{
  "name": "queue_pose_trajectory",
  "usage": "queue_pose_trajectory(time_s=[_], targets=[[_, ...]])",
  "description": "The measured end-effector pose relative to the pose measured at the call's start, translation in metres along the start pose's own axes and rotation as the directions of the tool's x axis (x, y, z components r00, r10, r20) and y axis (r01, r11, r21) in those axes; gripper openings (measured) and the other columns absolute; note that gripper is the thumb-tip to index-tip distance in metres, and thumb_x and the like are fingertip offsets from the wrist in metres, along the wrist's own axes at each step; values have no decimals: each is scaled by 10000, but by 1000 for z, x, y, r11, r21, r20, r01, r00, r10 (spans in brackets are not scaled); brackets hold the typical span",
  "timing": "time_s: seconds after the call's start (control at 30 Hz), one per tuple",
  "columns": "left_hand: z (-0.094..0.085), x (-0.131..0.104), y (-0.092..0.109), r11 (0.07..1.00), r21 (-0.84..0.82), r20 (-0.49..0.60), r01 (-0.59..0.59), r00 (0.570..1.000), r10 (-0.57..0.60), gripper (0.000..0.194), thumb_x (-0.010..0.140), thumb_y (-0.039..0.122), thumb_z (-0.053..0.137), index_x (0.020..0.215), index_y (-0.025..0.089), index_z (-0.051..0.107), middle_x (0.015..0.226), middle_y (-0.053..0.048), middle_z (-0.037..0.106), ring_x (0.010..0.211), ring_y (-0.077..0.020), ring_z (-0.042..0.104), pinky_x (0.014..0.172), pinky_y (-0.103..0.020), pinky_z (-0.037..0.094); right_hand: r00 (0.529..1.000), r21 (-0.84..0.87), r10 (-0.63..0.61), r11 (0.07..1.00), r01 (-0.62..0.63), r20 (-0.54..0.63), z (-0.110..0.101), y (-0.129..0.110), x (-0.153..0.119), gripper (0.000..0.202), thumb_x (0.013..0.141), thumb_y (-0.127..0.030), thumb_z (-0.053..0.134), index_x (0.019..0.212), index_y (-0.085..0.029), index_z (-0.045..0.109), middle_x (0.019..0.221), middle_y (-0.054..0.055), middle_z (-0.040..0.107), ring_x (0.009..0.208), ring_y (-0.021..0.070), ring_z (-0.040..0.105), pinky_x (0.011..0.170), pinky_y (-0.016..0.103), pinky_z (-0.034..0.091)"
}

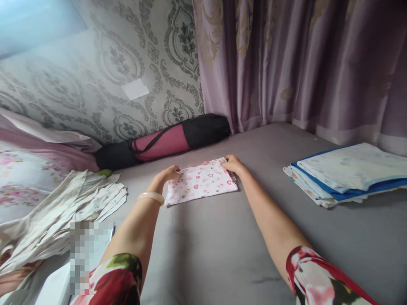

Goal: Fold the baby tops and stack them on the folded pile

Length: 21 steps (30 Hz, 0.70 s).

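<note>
A white cloth with pink hearts and small flowers (pixel 202 182) lies folded into a rough rectangle on the grey bed sheet (pixel 216 245). At its upper left corner, my left hand (pixel 170 173) pinches the edge, with a pale bangle (pixel 151 196) on that wrist. The upper right corner is gripped by my right hand (pixel 233 164), thumb over the fabric. Fingertips of both hands are partly hidden behind the cloth.
Folded cloths with a blue layer (pixel 349 169) are stacked at the right. Rumpled light clothes (pixel 85 199) and a floral pillow (pixel 28 182) lie left. A long black and maroon bag (pixel 165 142) rests along the wall. A purple curtain (pixel 286 63) hangs behind.
</note>
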<state>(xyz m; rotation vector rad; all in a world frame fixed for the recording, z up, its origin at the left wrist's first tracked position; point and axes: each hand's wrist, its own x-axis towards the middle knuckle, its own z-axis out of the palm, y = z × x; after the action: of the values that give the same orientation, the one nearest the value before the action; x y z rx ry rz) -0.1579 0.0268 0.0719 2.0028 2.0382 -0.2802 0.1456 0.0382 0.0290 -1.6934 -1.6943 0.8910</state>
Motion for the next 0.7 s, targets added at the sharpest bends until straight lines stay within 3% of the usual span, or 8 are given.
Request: queue_pose_trajectory(time_s=[0.13,0.23,0.3,0.4,0.47,0.5,0.6,0.7], targets=[[5,-24,-1,999,-30,-144,13,989,-17,347,802,238,530,1140,200,599,1158,-69,683,1103,-248,613,989,-394,412,995,170,-87,982,77,50,-13,-11,-13,303,790,-275,694,1051,-126,660,918,91,736,776,175,678,689,241,519],[-2,-45,-5,996,-83,-322,-43,947,14,357,850,240,486,1196,217,566,1172,-56,677,1140,-231,587,1057,-425,326,971,388,-237,898,206,35,-30,-26,-29,365,797,-344,710,1084,-130,637,937,99,730,783,179,678,738,295,540],[-12,-61,-9,990,-104,-466,-97,884,37,384,868,242,467,1243,220,548,1177,-58,673,1139,-223,580,1061,-414,307,934,461,-355,824,329,-32,-43,-37,-41,380,800,-372,700,1105,-154,632,950,84,726,848,186,677,807,331,536],[-22,-91,-14,986,-46,-647,-163,757,95,360,891,257,442,1220,227,585,1168,-69,660,1133,-223,561,1046,-398,304,881,480,-461,752,452,-108,-61,-48,-58,393,787,-395,691,1112,-180,636,970,60,722,963,189,655,907,359,500],[-19,-112,-17,980,14,-703,-198,695,151,327,896,259,427,1145,236,637,1129,-72,660,1100,-227,561,1044,-402,299,871,472,-486,755,456,-64,-69,-46,-70,417,745,-415,714,1083,-178,652,968,54,722,961,192,649,921,367,488],[-12,-123,-19,975,37,-707,-217,684,179,319,893,253,423,1111,238,654,1115,-73,661,1085,-228,561,1047,-406,295,869,456,-495,771,445,-10,-72,-42,-77,423,719,-419,727,1058,-174,664,960,50,722,941,193,651,917,366,487],[22,-152,-25,948,70,-628,-310,725,284,317,862,208,424,1063,235,667,1102,-70,676,1075,-222,572,1086,-423,259,837,343,-504,841,418,214,-74,-24,-102,367,701,-406,716,971,-158,697,911,37,727,885,196,658,894,350,489],[68,-178,-31,889,54,-436,-454,791,430,377,821,136,399,1080,247,649,1092,-44,703,1092,-194,595,1154,-443,158,761,196,-481,876,441,435,-67,-4,-135,294,760,-365,644,955,-160,725,941,35,736,952,205,657,924,333,472]])
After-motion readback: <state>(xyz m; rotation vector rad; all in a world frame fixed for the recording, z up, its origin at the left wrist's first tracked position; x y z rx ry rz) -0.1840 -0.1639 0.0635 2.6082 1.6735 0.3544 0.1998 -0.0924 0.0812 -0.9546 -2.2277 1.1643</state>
